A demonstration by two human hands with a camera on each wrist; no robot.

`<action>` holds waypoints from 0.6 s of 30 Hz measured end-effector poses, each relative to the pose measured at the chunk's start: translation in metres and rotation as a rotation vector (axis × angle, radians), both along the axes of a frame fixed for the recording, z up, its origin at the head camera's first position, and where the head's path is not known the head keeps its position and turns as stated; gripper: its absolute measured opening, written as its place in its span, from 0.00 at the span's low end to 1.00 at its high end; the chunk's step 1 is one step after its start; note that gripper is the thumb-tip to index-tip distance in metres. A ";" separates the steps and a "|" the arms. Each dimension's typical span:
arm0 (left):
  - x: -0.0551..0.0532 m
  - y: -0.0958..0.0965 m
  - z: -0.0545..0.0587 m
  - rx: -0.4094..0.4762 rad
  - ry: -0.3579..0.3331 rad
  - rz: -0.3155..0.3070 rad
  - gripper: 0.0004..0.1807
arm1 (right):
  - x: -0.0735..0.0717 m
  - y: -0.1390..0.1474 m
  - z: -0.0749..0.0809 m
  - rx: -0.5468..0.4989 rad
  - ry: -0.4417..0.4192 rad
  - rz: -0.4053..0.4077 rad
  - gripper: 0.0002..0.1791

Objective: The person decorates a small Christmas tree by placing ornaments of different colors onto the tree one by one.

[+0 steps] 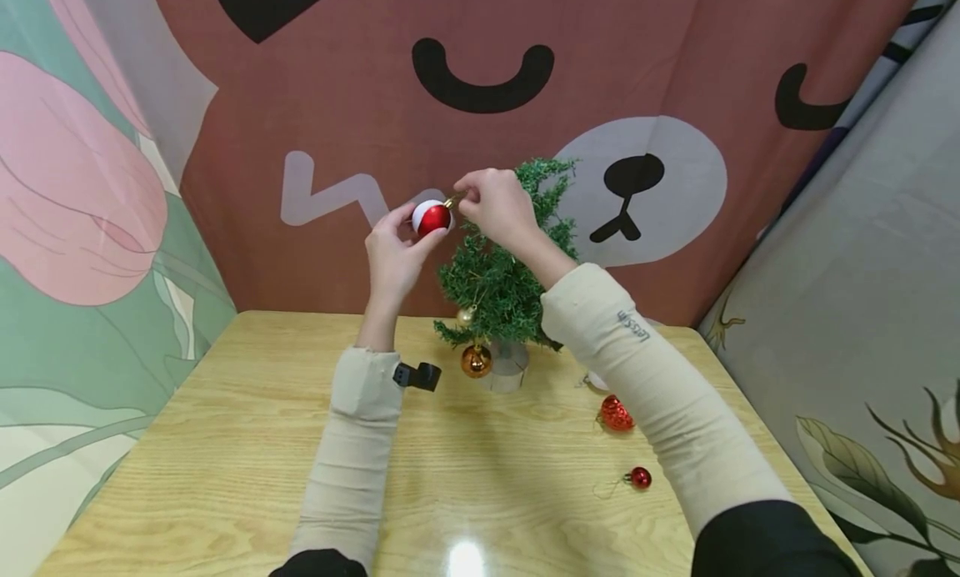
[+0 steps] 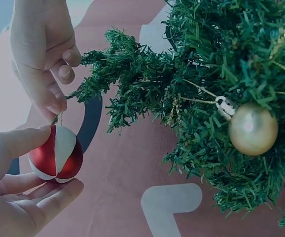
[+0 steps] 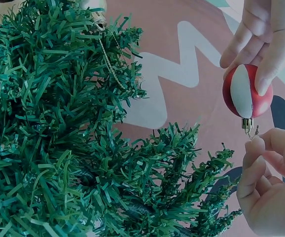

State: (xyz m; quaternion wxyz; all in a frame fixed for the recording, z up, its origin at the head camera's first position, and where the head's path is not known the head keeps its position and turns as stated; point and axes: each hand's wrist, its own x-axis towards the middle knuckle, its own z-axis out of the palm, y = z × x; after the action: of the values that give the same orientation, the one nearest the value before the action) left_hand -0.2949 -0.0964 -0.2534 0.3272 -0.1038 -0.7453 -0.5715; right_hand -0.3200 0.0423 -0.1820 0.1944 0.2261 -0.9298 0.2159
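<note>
Left grip (image 1: 395,256) clasps the red-and-white bauble (image 1: 433,220), right grip (image 1: 500,206) pinches its cord (image 3: 251,135); slacken both, and it could drop!

striped bauble (image 1: 433,220) smooth, satiny; tree (image 1: 495,281) rough plastic; amber bauble (image 1: 476,361) glossy; tabletop (image 1: 225,444) shiny wood-grain; backdrop (image 1: 315,264) matt cloth

The tree (image 1: 491,289) stands toward the back of the surface (image 1: 210,460), before the backdrop (image 1: 315,268), a bauble (image 1: 476,361) low on its left. Loose ornaments (image 1: 617,414) lie front-right; left of the upper branches, left fingers (image 2: 58,198) hold a ball (image 1: 432,219).
</note>
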 end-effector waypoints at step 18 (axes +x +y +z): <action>-0.012 0.007 0.005 -0.061 -0.012 -0.044 0.26 | -0.003 0.004 0.008 -0.041 -0.051 -0.034 0.14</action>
State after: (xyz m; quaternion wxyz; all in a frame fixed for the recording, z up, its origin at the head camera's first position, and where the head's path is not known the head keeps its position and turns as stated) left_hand -0.3071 -0.0897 -0.2480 0.3068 -0.1269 -0.7617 -0.5565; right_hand -0.3227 0.0467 -0.1742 0.1788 0.2006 -0.9336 0.2371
